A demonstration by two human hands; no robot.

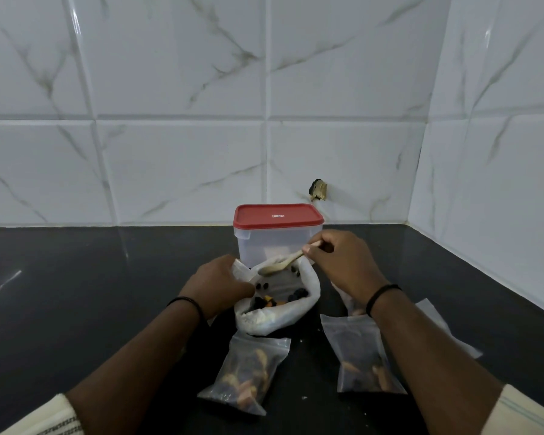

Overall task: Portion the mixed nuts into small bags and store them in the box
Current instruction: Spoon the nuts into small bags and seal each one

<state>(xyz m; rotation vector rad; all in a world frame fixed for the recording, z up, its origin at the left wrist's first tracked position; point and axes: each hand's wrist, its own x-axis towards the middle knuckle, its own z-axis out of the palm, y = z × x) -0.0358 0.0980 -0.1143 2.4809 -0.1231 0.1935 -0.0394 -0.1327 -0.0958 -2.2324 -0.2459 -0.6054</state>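
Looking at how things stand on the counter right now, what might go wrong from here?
The spoon in the right hand hangs over the big bag, whose rolled rim the left hand holds; letting go could slump it and spill nuts. The box is lidded, so the filled small bags cannot go in yet.

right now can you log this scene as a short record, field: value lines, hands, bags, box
left hand: grips the rim of the big white bag
right hand: holds wooden spoon over the bag mouth
big white bag: open, few nuts left inside
small bags: two filled, one front centre, one under the right forearm
box: behind the bag, red lid on
surface: dark counter
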